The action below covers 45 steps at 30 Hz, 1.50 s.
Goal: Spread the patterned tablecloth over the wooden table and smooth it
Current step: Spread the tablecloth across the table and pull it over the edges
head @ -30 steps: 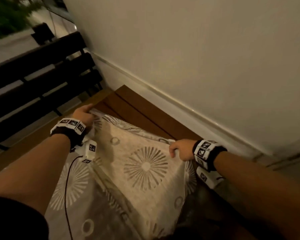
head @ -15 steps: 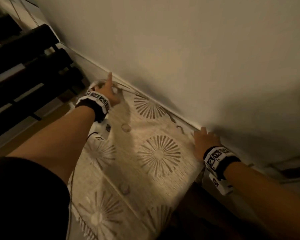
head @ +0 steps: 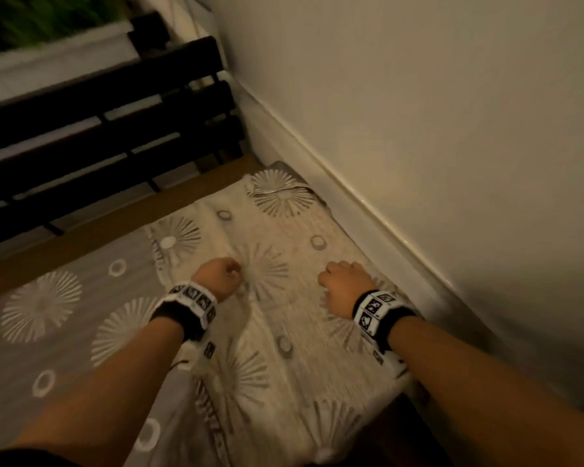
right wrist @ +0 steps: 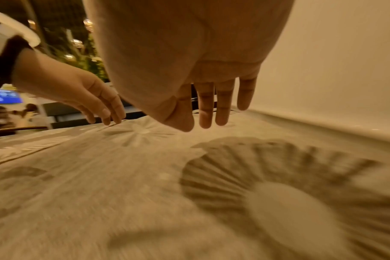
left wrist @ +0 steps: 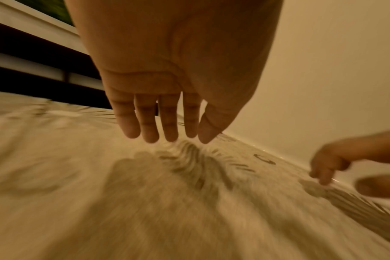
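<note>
1. You face a pale wall (head: 435, 112) with a white baseboard (head: 351, 197) running along its foot; a dark slatted railing (head: 98, 123) stands to the far left.
2. The counter (head: 122, 217) sits against that wall, and only a wooden strip of it shows along its far left edge.
3. The tablecloth (head: 284, 348), cream with sunburst and ring prints, lies spread over the counter. Its right part is a doubled, lighter layer reaching up to the baseboard; the part to the left looks greyer. A small crumple sits at the far corner by the wall, and a crease runs down the middle.
4. Your left hand (head: 218, 276) is over the cloth near the crease. The left wrist view shows its fingers (left wrist: 149, 123) straight and together, tips just above or brushing the fabric; you hold nothing.
5. Your right hand (head: 346, 281) is nearer the wall, apart from the left. Its fingers (right wrist: 220, 105) point down, straight and slightly spread, holding nothing. Whether they touch the cloth cannot be told through the blur.
</note>
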Available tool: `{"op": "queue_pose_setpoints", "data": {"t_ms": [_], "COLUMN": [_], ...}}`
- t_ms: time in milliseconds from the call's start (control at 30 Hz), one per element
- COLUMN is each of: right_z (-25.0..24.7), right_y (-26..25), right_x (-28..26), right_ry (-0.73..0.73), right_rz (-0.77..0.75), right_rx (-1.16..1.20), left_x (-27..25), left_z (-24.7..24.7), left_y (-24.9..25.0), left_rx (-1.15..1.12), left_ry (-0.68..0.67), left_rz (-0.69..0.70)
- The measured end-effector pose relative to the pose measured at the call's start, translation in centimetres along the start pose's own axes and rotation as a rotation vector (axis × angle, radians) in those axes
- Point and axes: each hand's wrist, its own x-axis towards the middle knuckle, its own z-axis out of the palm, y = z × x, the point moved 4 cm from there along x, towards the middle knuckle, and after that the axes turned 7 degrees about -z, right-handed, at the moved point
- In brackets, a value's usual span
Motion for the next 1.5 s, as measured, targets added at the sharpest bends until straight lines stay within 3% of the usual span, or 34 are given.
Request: {"op": "queue_pose_setpoints", "data": {"t_ms": [100,233,433,533,700,933,1100,1266,1400,1500], "right_z": [-0.2,-0.7,-0.4,-0.2,0.2,0.0,-2.4,-1.9,-3.2,-3.5], "right_y": [-4.9,-12.4,-22.1,-25.1,-26.9,-25.9,-26.2,-28.4,-34.6,-41.0], "right_x": [4.2,8.9,14.2,16.0,19.3,23.5,26.9,29.5,29.0,27.5], "right_ry": [-0.034,-0.028,-0.067,-0.075,-0.159,-0.131,-0.164,-0.228,-0.232,-0.231], "right_rz": [-0.148,-0.316,-0.398,-0.398,-0.351,-0.249,-0.299,-0.314,-0.399,-0.478], "right_rx": [0.007,0.036,-0.022,-0.100,-0.112,-0.046,-0.032,0.095,0.260,0.292], "left_x": [-4.6,-9.7,-12.5,-12.7,-12.9,-12.8,-15.6,-20.8,-23.7,-26.8], "left_z": [1.4,4.4,6.7,6.7,7.5,7.0,6.6,6.1,5.1,4.9], "left_y": [-5.8,-11.4,-13.9,-13.3,-13.2,-14.1,-17.8,-21.6,-25.8,-29.0], "left_rx": [-0.045,-0.178,-0.250,-0.199,-0.053,-0.068,-0.224,-0.220,-0.272,-0.328], "left_ry": [0.088,0.019,0.028,-0.044,-0.111,-0.125,-0.103,-0.075,-0.067,0.024], "left_rz": [-0.109,-0.262,-0.225,-0.178,-0.087,-0.068,-0.234,-0.409,-0.568,-0.688]}}
